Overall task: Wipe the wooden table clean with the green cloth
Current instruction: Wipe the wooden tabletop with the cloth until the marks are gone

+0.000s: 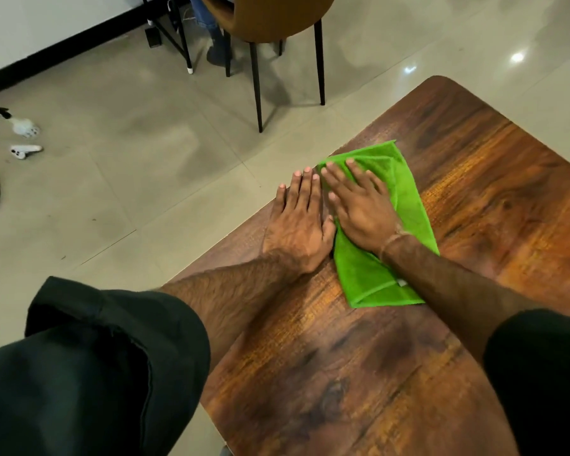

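**Fig.** Head view, worktop-wiping task. Green cloth lies folded into a long strip on the wooden worktop, on its left half. The long axis runs away from the person. The far end points at, and reaches, the worktop's left edge short of the far-left corner; the near end sits further inboard, so the strip lies oblique to that edge.

R hand lies palm-down on the cloth's far half. Its grip is apart, w/ fingers straight and spread, pressing flat and clasping nothing, and the fingertips aim toward the left edge. A thin thread band circles the R wrist.

L hand lies palm-down on bare wood just beside the cloth. Its grip is likewise apart, w/ fingers straight and close together and tips at the left edge. The thumb is next to the cloth's side; contact can't be told.

Both forearms are bare below rolled dark sleeves.

Bkgd: tiled floor; a brown chair on black legs beyond the worktop; small white items on the floor at far left.
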